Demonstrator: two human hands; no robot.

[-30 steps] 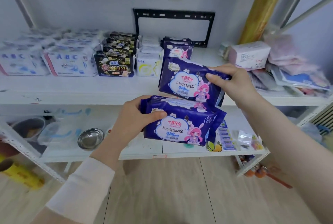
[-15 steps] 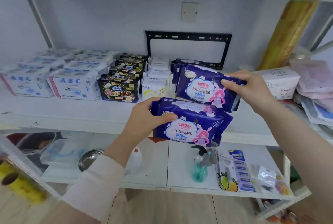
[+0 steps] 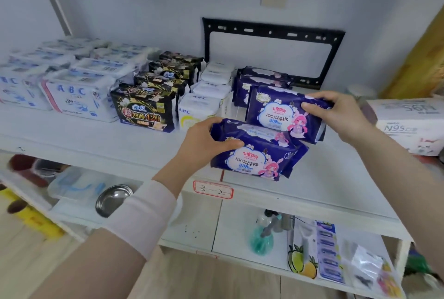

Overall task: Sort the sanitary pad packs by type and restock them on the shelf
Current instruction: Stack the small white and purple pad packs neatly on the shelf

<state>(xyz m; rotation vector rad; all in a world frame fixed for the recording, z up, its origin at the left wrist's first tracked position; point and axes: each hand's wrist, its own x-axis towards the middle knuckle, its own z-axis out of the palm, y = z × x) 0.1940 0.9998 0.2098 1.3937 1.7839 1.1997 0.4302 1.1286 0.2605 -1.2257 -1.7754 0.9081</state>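
**Two purple packs in hand at shelf 3-2**

Left hand (image 3: 206, 140): grips the left end of the near purple pack (image 3: 254, 154). The thumb lies across the front face and the fingers (image 3: 204, 123) curl over the top edge. This pack sits at the front of the shelf (image 3: 324, 185), face toward the camera. Cannot tell whether its base touches the board.

Right hand (image 3: 336, 112): pinches the top right corner of the far purple pack (image 3: 281, 113), fingers curled over the top and thumb on the front face. This pack stands upright, just behind the near one and overlapped by it.

Behind both: a row of matching purple packs (image 3: 259, 77) running to the wall.

Left of that row, in order: small white ABC packs (image 3: 204, 104), black packs (image 3: 144, 109), large white ABC packs (image 3: 77, 97), each in its own row.

Right of the hands: an N95 box (image 3: 413, 123).

Shelf edge carries a handwritten label (image 3: 212, 189) reading 3-2. Lower shelf: steel bowl (image 3: 113, 200) and spray bottle (image 3: 262, 236).
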